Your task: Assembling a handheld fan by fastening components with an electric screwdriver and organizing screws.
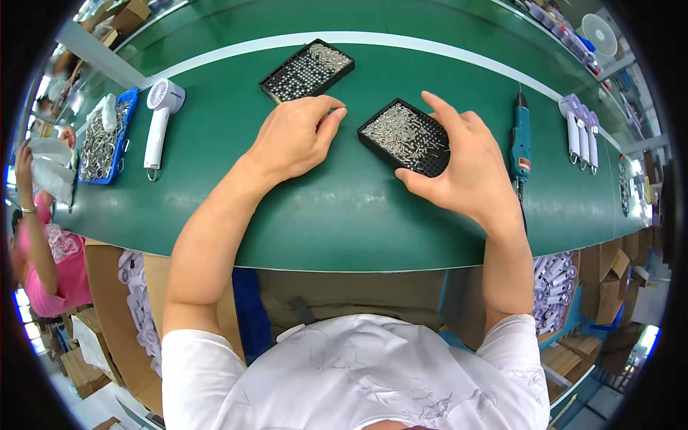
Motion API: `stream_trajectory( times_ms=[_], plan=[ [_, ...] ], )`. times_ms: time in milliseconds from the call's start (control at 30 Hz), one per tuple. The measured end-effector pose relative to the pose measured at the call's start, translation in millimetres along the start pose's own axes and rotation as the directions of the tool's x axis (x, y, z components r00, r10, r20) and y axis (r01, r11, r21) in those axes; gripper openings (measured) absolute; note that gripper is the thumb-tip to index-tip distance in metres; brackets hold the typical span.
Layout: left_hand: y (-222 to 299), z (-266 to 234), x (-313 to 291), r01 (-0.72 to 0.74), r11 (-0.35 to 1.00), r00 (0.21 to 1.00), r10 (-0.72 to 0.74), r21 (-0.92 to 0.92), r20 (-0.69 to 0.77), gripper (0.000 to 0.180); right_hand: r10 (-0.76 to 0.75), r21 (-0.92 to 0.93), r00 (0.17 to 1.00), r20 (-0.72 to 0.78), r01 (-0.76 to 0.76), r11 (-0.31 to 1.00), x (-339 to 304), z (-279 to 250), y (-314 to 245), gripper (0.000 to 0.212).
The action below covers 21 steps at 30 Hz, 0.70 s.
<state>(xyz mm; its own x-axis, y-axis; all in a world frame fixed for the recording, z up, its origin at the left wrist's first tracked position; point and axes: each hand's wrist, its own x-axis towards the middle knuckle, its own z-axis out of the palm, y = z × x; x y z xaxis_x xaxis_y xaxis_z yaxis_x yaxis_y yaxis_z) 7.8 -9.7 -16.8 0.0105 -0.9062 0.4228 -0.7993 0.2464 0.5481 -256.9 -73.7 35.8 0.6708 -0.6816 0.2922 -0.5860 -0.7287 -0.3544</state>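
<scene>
My left hand (297, 136) is curled, thumb near the bent index finger, just below a black perforated tray (271, 80). That tray has small metal screws heaped at its far right end and metal pieces in rows of holes. Whatever lies inside the curled fingers is hidden. Nearer to me, a second black tray (430, 166) holds a loose pile of silvery screws (401, 132), with bare holes at its right end. Around that end my right hand (466, 161) is spread, thumb by the near edge and index finger stretched past the far edge; contact is hard to tell.
A teal electric screwdriver (522, 136) lies at right, beyond it several white-and-lilac handheld fans (577, 132). At left are a white handheld fan (158, 122) and a blue basket (125, 136) of metal rings. Another person (54, 258) works at far left. Boxes of purple parts (555, 287) stand below the table edge.
</scene>
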Motion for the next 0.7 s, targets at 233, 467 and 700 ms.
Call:
stream_trajectory(
  times_ms=[233,467,700],
  plan=[
    [-5.1,-3.4,-5.0,-0.021,1.0,0.998,0.021,0.003,0.058,0.021,0.123,-0.041,0.989,0.079,-0.12,0.992,-6.9,-10.3,-10.7,0.092],
    [-3.4,-3.0,-2.9,-0.024,0.999,0.997,0.025,-0.021,0.076,0.021,0.119,-0.02,0.992,0.03,-0.119,0.993,-11.2,-12.3,-17.9,0.088],
    [-5.0,-3.4,-3.6,-0.001,0.999,0.995,0.004,-0.034,0.099,0.022,0.158,-0.072,0.987,0.036,-0.155,0.985,-9.6,-17.0,-18.7,0.087]
  ],
)
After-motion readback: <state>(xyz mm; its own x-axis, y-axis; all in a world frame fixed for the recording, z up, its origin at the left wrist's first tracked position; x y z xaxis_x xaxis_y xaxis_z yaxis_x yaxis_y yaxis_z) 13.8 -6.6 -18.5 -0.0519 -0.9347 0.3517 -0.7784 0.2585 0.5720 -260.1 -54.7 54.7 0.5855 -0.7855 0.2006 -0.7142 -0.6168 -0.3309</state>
